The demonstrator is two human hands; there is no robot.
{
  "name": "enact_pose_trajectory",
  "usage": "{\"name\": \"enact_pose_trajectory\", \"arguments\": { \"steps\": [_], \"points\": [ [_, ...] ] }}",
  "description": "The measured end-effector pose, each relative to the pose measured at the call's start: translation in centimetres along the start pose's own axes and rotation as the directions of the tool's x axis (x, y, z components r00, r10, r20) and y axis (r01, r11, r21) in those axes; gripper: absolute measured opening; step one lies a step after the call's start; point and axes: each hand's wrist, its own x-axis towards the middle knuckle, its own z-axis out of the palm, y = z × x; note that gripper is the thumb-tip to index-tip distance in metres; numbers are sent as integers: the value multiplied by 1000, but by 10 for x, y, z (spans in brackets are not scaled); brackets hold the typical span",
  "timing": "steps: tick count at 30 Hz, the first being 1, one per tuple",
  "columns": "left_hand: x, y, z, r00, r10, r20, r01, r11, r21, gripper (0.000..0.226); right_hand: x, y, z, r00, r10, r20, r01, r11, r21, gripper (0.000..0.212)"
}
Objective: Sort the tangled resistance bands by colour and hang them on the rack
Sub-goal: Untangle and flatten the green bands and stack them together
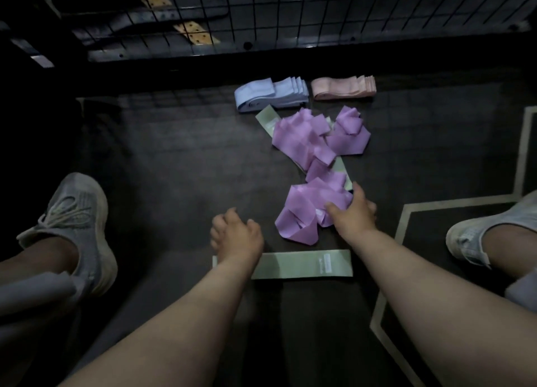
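Head view shows the right hand (353, 212) clamped on the near clump of the purple bands (308, 209), with the thumb on the near side and the fingers curled over the far edge. More purple lies beyond that hand, tangled with a green strip (267, 119). The left hand (236, 235) hangs loosely curled and holds nothing, just over one end of a flat green band (305, 263) on the floor (174, 168). A blue stack (273, 94) and a pink stack (343, 87) sit well beyond both hands, before the rack (319, 14). The bands look light, limp and stretchy. One would likely come free best if pinched at a loose flat edge rather than at the knot.
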Motion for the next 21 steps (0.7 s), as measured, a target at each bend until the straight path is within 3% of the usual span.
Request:
{"name": "enact_pose_trajectory", "arguments": {
  "steps": [2,4,7,10,11,12,15,18,20,21],
  "points": [
    [6,19,4,990,80,115,-75,996,-50,57,9,-16,3,998,15,62,-18,999,47,81],
    [12,37,11,955,131,266,-83,979,-184,61,14,-25,12,994,-33,103,23,995,94,54],
    [21,54,23,892,77,445,109,919,-379,73,3,-44,26,976,-129,176,86,968,236,16],
    [20,68,17,790,62,610,424,664,-616,40,-14,-65,35,912,-251,325,106,908,405,11],
    [24,69,17,765,41,643,514,563,-647,41,-19,-69,36,882,-282,377,94,890,446,12],
    [27,69,19,759,16,651,548,524,-652,44,-22,-71,35,857,-302,419,74,875,479,13],
    [39,66,26,866,-34,499,420,589,-690,31,-17,-61,31,875,-249,416,-11,848,530,22],
    [49,71,24,946,-80,313,291,635,-716,22,16,-37,24,994,-102,27,83,917,391,19],
    [56,73,16,986,-65,152,156,669,-727,12,33,-27,13,988,37,-150,0,972,236,16],
    [61,73,12,996,-57,73,92,688,-720,9,40,-23,10,982,103,-160,-75,982,171,27]
  ]
}}
